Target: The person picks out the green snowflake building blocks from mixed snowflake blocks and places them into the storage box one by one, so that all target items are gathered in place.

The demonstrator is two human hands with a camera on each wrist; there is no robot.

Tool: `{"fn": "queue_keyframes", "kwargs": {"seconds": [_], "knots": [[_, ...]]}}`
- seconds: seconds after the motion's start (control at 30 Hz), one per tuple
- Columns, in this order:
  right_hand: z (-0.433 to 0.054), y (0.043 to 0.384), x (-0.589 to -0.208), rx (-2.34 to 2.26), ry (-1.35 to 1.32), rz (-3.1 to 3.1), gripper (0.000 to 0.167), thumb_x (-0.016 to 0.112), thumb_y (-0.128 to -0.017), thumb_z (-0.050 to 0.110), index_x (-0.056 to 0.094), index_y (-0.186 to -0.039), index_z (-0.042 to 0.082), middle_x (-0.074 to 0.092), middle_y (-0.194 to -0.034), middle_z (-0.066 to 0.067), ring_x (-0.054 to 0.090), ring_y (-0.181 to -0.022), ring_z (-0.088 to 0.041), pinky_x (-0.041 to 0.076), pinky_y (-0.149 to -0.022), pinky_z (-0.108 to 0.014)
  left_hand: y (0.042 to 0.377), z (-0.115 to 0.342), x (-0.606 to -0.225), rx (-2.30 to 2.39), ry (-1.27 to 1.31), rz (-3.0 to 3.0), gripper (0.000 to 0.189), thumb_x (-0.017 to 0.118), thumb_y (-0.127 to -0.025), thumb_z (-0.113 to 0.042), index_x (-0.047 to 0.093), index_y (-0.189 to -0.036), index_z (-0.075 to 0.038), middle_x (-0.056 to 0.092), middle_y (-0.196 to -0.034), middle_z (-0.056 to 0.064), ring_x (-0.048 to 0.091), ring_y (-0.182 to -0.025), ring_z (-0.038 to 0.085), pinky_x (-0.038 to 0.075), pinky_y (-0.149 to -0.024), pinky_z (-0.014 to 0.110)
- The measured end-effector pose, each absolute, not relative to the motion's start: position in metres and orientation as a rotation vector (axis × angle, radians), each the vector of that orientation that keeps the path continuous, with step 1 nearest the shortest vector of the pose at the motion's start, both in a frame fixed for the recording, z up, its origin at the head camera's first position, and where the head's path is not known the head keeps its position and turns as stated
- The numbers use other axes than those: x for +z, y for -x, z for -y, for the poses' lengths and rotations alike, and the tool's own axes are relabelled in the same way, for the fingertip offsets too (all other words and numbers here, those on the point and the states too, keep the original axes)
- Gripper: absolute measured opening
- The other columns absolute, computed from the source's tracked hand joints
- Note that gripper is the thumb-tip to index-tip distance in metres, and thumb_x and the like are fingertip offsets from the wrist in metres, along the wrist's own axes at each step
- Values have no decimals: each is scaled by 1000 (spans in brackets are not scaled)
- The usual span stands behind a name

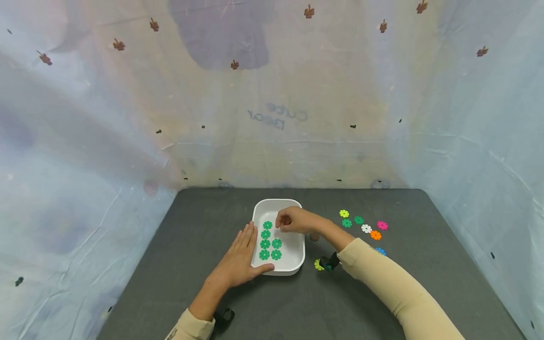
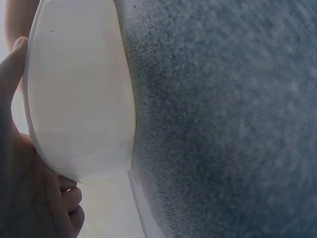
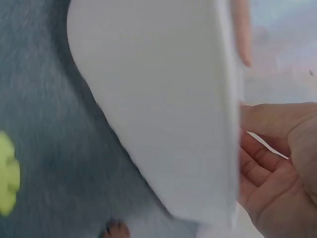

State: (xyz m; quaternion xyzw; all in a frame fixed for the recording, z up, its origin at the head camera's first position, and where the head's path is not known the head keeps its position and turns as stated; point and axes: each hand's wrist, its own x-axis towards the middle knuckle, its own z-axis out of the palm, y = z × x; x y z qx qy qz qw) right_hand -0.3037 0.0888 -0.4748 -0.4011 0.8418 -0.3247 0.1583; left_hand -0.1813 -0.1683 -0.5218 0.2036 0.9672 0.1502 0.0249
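A white rectangular tray (image 1: 293, 264) holds several green flower-shaped discs (image 1: 265, 244) laid in two columns on its left side. My left hand (image 1: 238, 259) rests against the tray's near left corner, its straight fingers along the left rim and its thumb at the front rim. In the left wrist view that thumb (image 2: 17, 52) lies at the rim. Over the tray's interior is my right hand (image 1: 295, 220), fingers bent and pointing down, close to the upper green discs. I cannot tell whether a disc is between these fingertips.
Right of the tray, loose discs lie on the dark grey table (image 1: 365, 293): a pink one (image 1: 382, 225), a white one (image 1: 366, 228), an orange one (image 1: 376, 235) and several others. A brown disc (image 1: 314, 237) and a yellow-green disc (image 1: 318, 265) lie near the right forearm. Patterned sheeting (image 1: 272, 156) surrounds the table.
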Motion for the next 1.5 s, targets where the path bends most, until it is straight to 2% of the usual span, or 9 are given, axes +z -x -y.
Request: {"fn": "queue_keyframes", "kwargs": {"seconds": [0.1,0.23,0.4,0.5,0.63,0.93,1.17,1.33,1.5], "knots": [[-106,305,-468,-963,1096,-2442,7,71,-103,5,75,-109,5,72,-96,1,66,-87,-8,59,-83,-28,182,169,-523,465,-608,-2985,129,61,-91,-84,7,-171,0,-3,-180,16,1,-167,30,11,-135,51],[-134,306,-460,-1046,1034,-2480,7,70,-105,7,75,-109,10,72,-100,0,69,-92,-12,60,-86,-33,182,169,-524,462,-584,-2980,130,59,-90,-86,4,-172,-2,-5,-181,14,-2,-167,28,9,-135,48],[-169,306,-454,-1109,999,-2528,11,70,-105,6,74,-115,5,73,-105,-7,72,-97,-22,62,-91,-41,182,169,-525,483,-608,-2999,130,60,-90,-85,6,-171,0,-2,-180,17,2,-167,32,11,-135,50],[-188,306,-454,-1099,951,-2573,11,71,-105,7,74,-115,7,74,-105,-6,72,-96,-24,61,-93,-44,182,170,-524,480,-621,-3002,128,61,-90,-84,7,-171,0,-1,-180,18,3,-167,33,11,-135,51],[-210,305,-459,-1075,871,-2640,10,72,-104,8,74,-114,9,73,-105,-3,70,-95,-22,60,-90,-44,181,170,-524,489,-622,-2994,128,61,-91,-83,6,-171,-1,-1,-180,18,1,-167,32,10,-135,51],[-252,307,-481,-1032,743,-2729,10,74,-102,7,73,-112,5,73,-102,-6,67,-90,-19,59,-83,-43,181,168,-524,509,-625,-2992,129,63,-90,-83,6,-171,0,-1,-180,18,2,-167,32,10,-135,51],[-271,305,-495,-994,631,-2758,16,73,-102,5,70,-115,-4,72,-100,-8,65,-86,-18,57,-77,-39,180,168,-523,516,-618,-2991,129,63,-90,-84,9,-171,0,0,-180,17,3,-167,31,11,-135,51],[-278,303,-504,-936,538,-2769,16,74,-102,9,70,-114,-1,70,-98,-7,62,-83,-19,54,-71,-37,180,167,-523,520,-623,-2997,129,64,-90,-83,9,-171,1,1,-180,18,5,-167,33,12,-135,52],[-282,301,-512,-872,466,-2793,24,78,-100,15,70,-116,0,67,-104,-12,62,-91,-25,55,-76,-44,180,166,-523,515,-622,-2998,129,64,-89,-83,9,-171,1,1,-180,18,5,-167,33,12,-135,51]]}}
